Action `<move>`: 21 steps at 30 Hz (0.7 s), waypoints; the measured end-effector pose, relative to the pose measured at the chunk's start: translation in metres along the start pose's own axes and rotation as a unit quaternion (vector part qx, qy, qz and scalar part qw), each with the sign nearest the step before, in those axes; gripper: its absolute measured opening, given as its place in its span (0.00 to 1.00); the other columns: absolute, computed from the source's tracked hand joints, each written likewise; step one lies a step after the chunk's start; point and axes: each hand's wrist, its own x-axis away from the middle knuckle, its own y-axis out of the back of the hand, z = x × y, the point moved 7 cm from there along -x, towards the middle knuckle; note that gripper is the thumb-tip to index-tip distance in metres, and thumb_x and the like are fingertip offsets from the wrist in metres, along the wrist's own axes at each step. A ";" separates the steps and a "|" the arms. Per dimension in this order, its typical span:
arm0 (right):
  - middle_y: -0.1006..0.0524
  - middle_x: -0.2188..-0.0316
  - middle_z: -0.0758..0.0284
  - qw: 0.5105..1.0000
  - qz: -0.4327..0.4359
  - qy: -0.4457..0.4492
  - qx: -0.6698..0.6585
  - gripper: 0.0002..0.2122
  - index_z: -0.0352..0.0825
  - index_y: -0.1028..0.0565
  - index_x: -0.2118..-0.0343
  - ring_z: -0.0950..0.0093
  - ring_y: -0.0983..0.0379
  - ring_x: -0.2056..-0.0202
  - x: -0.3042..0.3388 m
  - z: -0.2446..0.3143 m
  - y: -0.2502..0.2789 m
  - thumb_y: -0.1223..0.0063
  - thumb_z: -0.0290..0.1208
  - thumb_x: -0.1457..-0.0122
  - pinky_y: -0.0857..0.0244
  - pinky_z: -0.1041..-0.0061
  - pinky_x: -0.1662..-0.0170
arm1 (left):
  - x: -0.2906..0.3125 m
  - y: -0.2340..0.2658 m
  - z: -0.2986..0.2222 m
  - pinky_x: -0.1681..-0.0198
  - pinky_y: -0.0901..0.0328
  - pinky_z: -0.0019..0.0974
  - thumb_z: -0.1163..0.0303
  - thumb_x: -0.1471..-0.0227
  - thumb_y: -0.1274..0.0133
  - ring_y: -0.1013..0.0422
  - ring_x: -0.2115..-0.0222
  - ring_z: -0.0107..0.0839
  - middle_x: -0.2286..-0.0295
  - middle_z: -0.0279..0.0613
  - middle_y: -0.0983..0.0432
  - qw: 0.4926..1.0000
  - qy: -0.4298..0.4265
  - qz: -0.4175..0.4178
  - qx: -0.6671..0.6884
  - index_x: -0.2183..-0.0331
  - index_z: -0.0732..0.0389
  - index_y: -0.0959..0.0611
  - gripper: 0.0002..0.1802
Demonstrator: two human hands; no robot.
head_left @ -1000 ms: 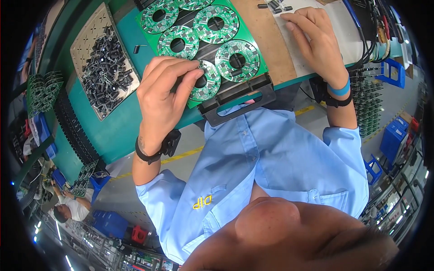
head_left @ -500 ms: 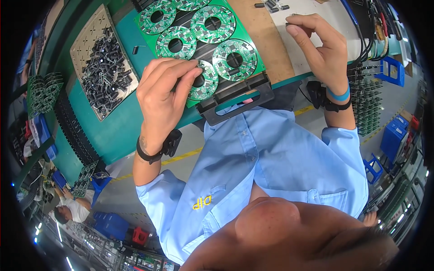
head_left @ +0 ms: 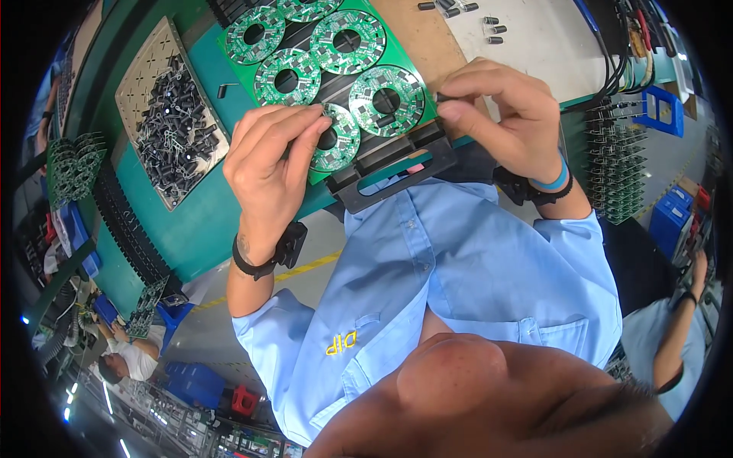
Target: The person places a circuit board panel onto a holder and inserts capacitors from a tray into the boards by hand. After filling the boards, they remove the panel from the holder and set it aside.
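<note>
My left hand [head_left: 269, 164] rests its fingertips on a round green circuit board [head_left: 337, 140] at the near edge of a green panel [head_left: 336, 57] that carries several such ring-shaped boards. That panel lies in a black carrier frame [head_left: 393, 164]. At the panel's right edge, my right hand [head_left: 505, 116] pinches a small black cylindrical component [head_left: 441, 97] between thumb and forefinger. Both wrists wear dark bands.
A perforated metal tray [head_left: 145, 84] full of small black components lies to the left on the green bench. A few loose black components [head_left: 466, 11] lie on a pale mat at the far right. Racks of green boards [head_left: 615, 156] stand right; another person [head_left: 672, 328] is nearby.
My right hand has come back from the pale mat at the far right to the panel's right edge, now pinching a small black component. My left hand stayed on the near board.
</note>
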 end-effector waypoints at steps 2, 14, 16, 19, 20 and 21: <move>0.16 0.64 0.57 0.999 -0.002 -0.004 -0.032 0.09 0.24 0.20 0.59 0.69 0.21 0.64 0.001 -0.001 -0.007 0.36 0.12 0.43 0.28 0.73 0.60 | 0.000 0.000 0.000 0.56 0.26 0.39 0.78 0.53 0.29 0.20 0.63 0.38 0.67 0.39 0.13 1.000 0.003 -0.003 0.003 0.65 0.62 0.09 0.09; 0.16 0.64 0.57 0.997 0.011 -0.023 -0.066 0.09 0.26 0.20 0.60 0.68 0.19 0.63 0.004 -0.003 -0.021 0.34 0.13 0.44 0.26 0.72 0.59 | -0.001 -0.001 0.001 0.57 0.26 0.38 0.79 0.54 0.29 0.20 0.63 0.38 0.67 0.39 0.13 1.000 -0.014 0.008 -0.001 0.66 0.62 0.09 0.10; 0.16 0.64 0.57 0.998 0.011 -0.021 -0.065 0.09 0.26 0.20 0.60 0.68 0.19 0.63 0.004 -0.002 -0.021 0.34 0.13 0.43 0.26 0.72 0.59 | 0.000 -0.002 0.000 0.57 0.26 0.38 0.79 0.54 0.29 0.21 0.63 0.38 0.66 0.39 0.13 1.000 -0.022 0.009 -0.004 0.66 0.61 0.09 0.10; 0.16 0.64 0.57 0.998 0.012 -0.018 -0.067 0.09 0.26 0.20 0.60 0.68 0.19 0.63 0.004 -0.002 -0.020 0.34 0.13 0.43 0.26 0.72 0.59 | -0.001 -0.003 -0.005 0.58 0.27 0.38 0.79 0.55 0.29 0.21 0.63 0.37 0.66 0.38 0.14 0.999 -0.037 0.012 -0.015 0.66 0.61 0.09 0.11; 0.16 0.64 0.57 0.997 0.011 -0.016 -0.070 0.09 0.26 0.21 0.60 0.68 0.19 0.63 0.004 -0.002 -0.020 0.34 0.13 0.43 0.26 0.72 0.59 | -0.002 -0.003 -0.008 0.58 0.27 0.38 0.79 0.55 0.29 0.21 0.63 0.37 0.66 0.37 0.14 0.998 -0.048 0.015 -0.023 0.65 0.60 0.09 0.11; 0.16 0.64 0.57 0.997 0.011 -0.015 -0.072 0.09 0.26 0.21 0.60 0.69 0.19 0.62 0.003 -0.002 -0.019 0.35 0.13 0.43 0.26 0.72 0.59 | -0.003 -0.003 -0.010 0.58 0.28 0.38 0.79 0.56 0.29 0.22 0.63 0.37 0.66 0.36 0.14 0.998 -0.060 0.017 -0.031 0.65 0.60 0.09 0.11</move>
